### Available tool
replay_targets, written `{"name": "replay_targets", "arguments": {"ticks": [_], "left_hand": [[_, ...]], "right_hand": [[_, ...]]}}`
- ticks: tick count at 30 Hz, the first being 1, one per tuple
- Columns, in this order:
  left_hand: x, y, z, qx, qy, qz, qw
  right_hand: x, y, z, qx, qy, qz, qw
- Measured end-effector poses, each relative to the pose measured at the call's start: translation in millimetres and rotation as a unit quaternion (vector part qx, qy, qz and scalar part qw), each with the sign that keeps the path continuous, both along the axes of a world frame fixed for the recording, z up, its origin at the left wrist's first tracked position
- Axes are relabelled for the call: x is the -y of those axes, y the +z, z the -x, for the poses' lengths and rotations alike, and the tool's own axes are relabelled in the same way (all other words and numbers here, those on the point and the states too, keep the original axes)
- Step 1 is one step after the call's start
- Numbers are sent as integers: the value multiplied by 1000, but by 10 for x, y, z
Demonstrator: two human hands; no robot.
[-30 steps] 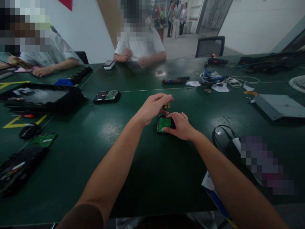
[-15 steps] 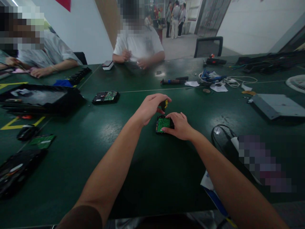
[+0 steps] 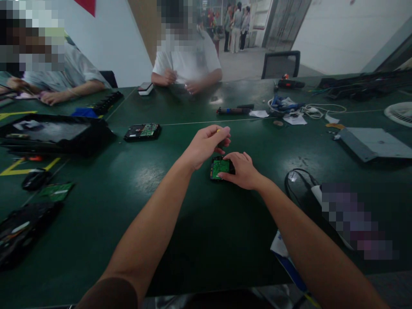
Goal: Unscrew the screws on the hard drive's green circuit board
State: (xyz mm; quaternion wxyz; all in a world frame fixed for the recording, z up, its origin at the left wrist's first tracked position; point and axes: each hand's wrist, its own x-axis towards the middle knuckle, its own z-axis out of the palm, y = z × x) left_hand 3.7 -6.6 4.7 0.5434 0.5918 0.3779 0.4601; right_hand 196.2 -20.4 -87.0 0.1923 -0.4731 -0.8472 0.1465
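Observation:
A small hard drive (image 3: 220,166) lies on the green table (image 3: 193,240), its green circuit board facing up. My right hand (image 3: 243,170) grips its right side, thumb near the front edge and fingers at the back. Just above the drive's far edge, my left hand (image 3: 206,145) is closed around a screwdriver (image 3: 219,130) with a black and yellow handle. Fingers cover most of the handle, and the tip cannot be made out.
Another hard drive (image 3: 142,132) lies farther back on the left, near a black tray (image 3: 99,131). To the right are a grey metal box (image 3: 375,143), bundled cables (image 3: 286,104) and a black cord (image 3: 286,182). A co-worker (image 3: 189,60) sits opposite.
My left thumb and fingers have shifted around the screwdriver's handle, now covering more of it. My right hand and the hard drive stay in place.

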Motion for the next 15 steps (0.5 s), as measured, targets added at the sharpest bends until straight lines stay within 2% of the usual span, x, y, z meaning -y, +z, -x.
{"name": "replay_targets", "arguments": {"ticks": [6, 15], "left_hand": [[11, 22, 36, -51, 31, -41, 997], [4, 26, 18, 7, 18, 9, 1000]], "right_hand": [[-11, -3, 3, 3, 3, 1, 1000], [-6, 0, -6, 0, 4, 2, 1000]]}}
